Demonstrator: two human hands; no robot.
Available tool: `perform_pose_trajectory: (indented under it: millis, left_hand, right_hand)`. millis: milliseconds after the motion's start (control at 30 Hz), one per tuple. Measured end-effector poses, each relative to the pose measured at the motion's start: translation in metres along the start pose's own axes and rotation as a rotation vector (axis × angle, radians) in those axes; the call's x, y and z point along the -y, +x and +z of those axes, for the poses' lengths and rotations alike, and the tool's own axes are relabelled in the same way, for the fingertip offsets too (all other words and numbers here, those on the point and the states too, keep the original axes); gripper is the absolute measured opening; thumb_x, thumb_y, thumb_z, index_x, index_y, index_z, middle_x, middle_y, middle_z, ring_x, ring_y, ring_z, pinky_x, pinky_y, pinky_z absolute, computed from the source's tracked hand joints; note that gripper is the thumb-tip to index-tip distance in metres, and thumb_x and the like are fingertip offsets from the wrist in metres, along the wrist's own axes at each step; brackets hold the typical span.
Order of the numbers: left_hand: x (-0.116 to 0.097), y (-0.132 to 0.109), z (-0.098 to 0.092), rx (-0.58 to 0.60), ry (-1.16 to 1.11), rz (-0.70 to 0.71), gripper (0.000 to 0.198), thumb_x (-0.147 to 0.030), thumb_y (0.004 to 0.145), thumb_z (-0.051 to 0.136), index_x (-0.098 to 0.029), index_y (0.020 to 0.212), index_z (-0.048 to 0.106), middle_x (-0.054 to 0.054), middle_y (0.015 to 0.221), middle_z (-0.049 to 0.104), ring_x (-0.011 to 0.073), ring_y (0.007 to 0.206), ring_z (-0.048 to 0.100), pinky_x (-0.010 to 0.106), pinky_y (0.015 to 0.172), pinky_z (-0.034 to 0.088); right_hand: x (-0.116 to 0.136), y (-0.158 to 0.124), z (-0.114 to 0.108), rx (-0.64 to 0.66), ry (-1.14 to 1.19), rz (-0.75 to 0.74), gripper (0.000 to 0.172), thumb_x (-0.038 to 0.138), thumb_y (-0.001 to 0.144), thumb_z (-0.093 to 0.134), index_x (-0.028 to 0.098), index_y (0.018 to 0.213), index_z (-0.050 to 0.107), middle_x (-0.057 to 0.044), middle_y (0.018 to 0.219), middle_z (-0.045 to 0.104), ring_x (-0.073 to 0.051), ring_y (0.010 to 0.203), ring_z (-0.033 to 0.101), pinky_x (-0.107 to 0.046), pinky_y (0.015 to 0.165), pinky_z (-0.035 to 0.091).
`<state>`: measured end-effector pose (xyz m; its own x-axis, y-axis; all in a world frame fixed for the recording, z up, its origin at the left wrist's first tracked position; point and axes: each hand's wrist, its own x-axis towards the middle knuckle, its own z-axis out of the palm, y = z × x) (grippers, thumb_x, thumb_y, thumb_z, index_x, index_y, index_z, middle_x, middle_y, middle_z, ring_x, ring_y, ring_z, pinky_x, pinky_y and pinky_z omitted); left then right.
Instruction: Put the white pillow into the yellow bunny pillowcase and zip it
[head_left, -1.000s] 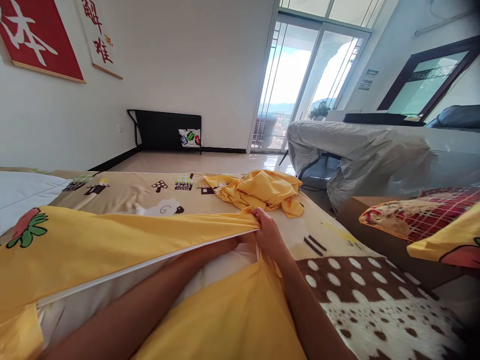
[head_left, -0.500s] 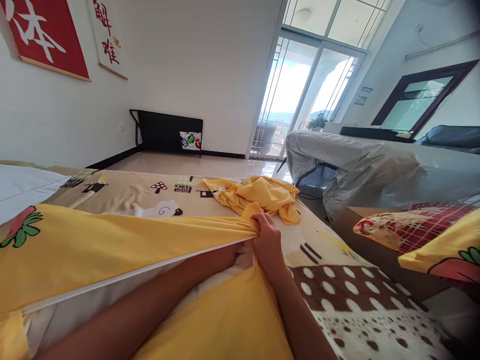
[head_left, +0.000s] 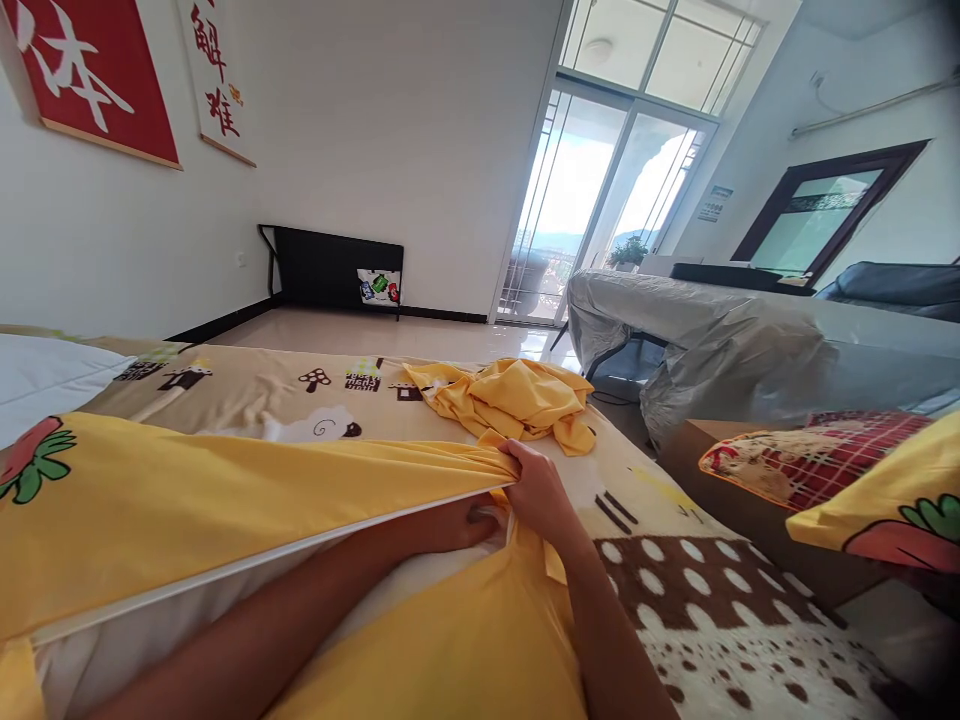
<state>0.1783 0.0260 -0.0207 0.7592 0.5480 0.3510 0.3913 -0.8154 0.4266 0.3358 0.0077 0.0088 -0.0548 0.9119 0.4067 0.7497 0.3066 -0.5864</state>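
Change: left hand (head_left: 454, 525) had come further into view under the cover's lip since half a second earlier; right hand (head_left: 536, 490) had slid slightly lower and to the right, grip unchanged.
Yellow cover (head_left: 225, 500): smooth thin woven cloth, pulled taut into long straight creases running to the pinched corner; strawberry print at its far left; it lay across the bed in front of the person, open along its near edge.
White insert (head_left: 150, 630): soft, matte, puffy, showing inside the opening under the white edge strip.
Right hand: palm down, wrist straight, fingers clenched on the bunched corner of the yellow cover at the end of the opening.
Left hand: forearm lying inside the opening on the white insert, fingers loosely curled at the corner, touching the right hand's side; whether they gripped anything could not be told.
Patterned blanket (head_left: 712, 600): fuzzy fleece, tan with brown and white dots, sheep and houses, beneath everything.
Crumpled yellow cloth (head_left: 517, 400): same thin fabric, heaped in loose folds just beyond the right hand.
Strawberry pillow (head_left: 885, 500): plump, yellow, well apart at right.
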Motion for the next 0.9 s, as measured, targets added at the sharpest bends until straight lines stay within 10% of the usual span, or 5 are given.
perform_pose_trajectory:
  millis: [600, 900]
  left_hand:
    - [-0.031, -0.016, 0.000, -0.240, 0.880, 0.452, 0.031, -0.017, 0.092, 0.037, -0.011, 0.112, 0.060, 0.011, 0.107, 0.065, 0.0235, 0.108, 0.055, 0.037, 0.104, 0.036]
    - [-0.022, -0.018, 0.016, -0.218, 0.614, 0.166, 0.034, -0.028, 0.092, 0.041, -0.010, 0.118, 0.054, 0.013, 0.125, 0.056, 0.0249, 0.117, 0.051, 0.037, 0.100, 0.042]
  right_hand:
    - [0.023, -0.015, -0.003, -0.172, 0.194, -0.015, 0.033, 0.010, 0.057, 0.042, 0.020, 0.079, 0.064, 0.001, 0.071, 0.066, -0.016, 0.069, 0.059, -0.022, 0.061, 0.041]
    - [0.029, -0.016, -0.006, -0.154, 0.134, -0.028, 0.034, 0.009, 0.057, 0.040, 0.021, 0.079, 0.064, 0.001, 0.074, 0.066, -0.015, 0.069, 0.057, -0.022, 0.062, 0.039]
